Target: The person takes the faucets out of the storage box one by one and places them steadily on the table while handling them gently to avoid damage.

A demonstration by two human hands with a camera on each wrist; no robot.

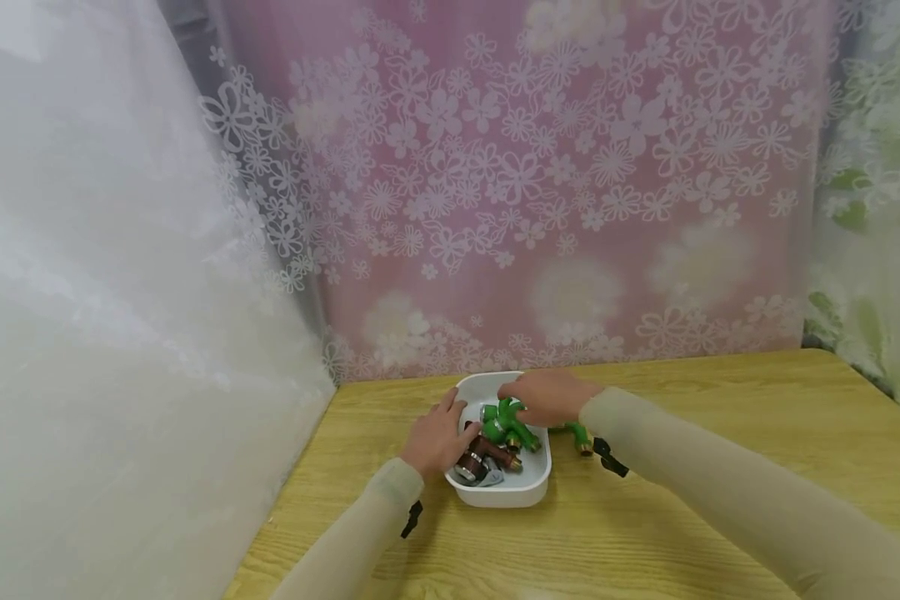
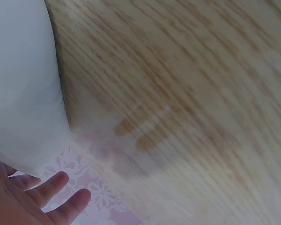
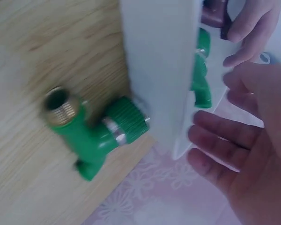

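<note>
So the white rounded-rectangle tray (image 1: 498, 497) sits right up by the table's far edge, pink floral curtain (image 1: 495, 208) at 12 o'clock, so hardly any room that way. Inside, a bunch of green taps with brass ends (image 1: 504, 423) lies around 1 o'clock, and a dark brown tap with a brass end (image 1: 498, 452) around 7.

Left hand (image 1: 437, 437) is on the rim at 9, fingers spread, thumb reaching in over the brown tap; can't tell if it's touching. Right hand (image 1: 551, 397) is at 2 over the rim, fingers loosely extended, pinching nothing; contact with the green bunch I can't tell.

One loose green tap (image 3: 96, 140) lies on the wood tabletop (image 1: 720, 417) just outside the 3 o'clock wall. Widest stretch of wood runs 2 to 4 o'clock.
</note>
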